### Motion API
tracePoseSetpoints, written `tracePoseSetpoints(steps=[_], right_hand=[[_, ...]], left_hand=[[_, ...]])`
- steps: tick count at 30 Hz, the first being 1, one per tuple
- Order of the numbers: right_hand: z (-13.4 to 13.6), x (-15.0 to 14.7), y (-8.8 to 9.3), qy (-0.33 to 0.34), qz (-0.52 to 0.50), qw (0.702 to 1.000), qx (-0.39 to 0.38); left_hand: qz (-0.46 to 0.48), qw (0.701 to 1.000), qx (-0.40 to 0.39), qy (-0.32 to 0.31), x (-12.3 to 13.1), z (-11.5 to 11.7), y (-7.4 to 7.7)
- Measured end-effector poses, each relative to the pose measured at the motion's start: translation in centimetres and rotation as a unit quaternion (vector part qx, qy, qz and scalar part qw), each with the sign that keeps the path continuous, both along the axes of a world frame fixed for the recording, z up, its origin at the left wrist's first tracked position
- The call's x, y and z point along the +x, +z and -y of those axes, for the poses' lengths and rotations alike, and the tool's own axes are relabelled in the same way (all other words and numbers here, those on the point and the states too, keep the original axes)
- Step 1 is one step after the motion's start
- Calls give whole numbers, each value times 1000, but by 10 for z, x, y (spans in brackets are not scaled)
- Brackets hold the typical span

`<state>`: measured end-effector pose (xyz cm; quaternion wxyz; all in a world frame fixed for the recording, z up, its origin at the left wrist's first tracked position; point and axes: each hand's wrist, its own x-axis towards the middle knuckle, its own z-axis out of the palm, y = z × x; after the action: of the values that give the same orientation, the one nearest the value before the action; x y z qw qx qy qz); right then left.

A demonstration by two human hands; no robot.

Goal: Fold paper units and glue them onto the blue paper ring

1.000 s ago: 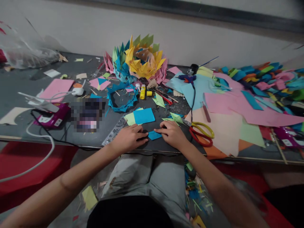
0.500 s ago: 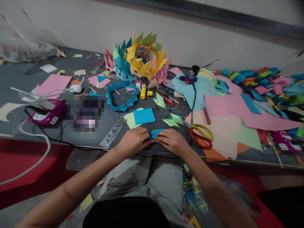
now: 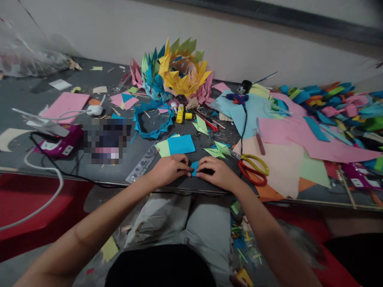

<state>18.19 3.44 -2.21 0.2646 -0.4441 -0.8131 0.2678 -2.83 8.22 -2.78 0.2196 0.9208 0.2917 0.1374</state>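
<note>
My left hand (image 3: 169,169) and my right hand (image 3: 217,172) rest close together on the dark table (image 3: 24,103) near its front edge. Between them lies a small folded piece of blue paper (image 3: 194,167), mostly covered by my fingers. Both hands press and pinch it with curled fingers. Just beyond my hands lie a blue paper square (image 3: 181,144) on a light green one and folded green paper shapes (image 3: 218,150). Scissors (image 3: 254,169) with yellow and red handles lie to the right of my right hand.
A big multicoloured folded paper flower (image 3: 175,71) stands at the back, a blue paper ring (image 3: 152,121) before it. A glue stick (image 3: 180,114), glue gun (image 3: 236,97), ruler (image 3: 142,164), cables, a magenta device (image 3: 60,145) and heaps of coloured sheets (image 3: 299,135) crowd the table.
My hands have drawn closer together over the blue piece, which now shows less between my fingers. The view has shifted slightly.
</note>
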Motion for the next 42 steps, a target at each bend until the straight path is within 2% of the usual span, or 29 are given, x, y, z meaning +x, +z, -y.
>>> tracePoseSetpoints(steps=[3, 7, 14, 19, 25, 33, 42], right_hand=[[-1, 7, -2, 33, -16, 999, -30], [0, 8, -6, 25, -8, 1000, -5], [-1, -10, 1, -72, -20, 997, -38], [-4, -19, 0, -119, -29, 991, -55], [-3, -23, -4, -154, -11, 987, -41], [-3, -25, -3, -152, 21, 987, -35], [-3, -27, -3, -158, 46, 986, -22]], left_hand=[[6, 1000, -24, 9, 1, 0, 1], [17, 998, -56, 14, 2, -1, 1], [15, 998, -59, 7, 0, -2, 0], [10, 999, -37, -15, -2, -1, -3], [0, 1000, -8, -23, -3, 3, 0], [33, 997, 53, -41, -3, 8, 1], [-1, 987, 151, -60, 0, 14, 3]])
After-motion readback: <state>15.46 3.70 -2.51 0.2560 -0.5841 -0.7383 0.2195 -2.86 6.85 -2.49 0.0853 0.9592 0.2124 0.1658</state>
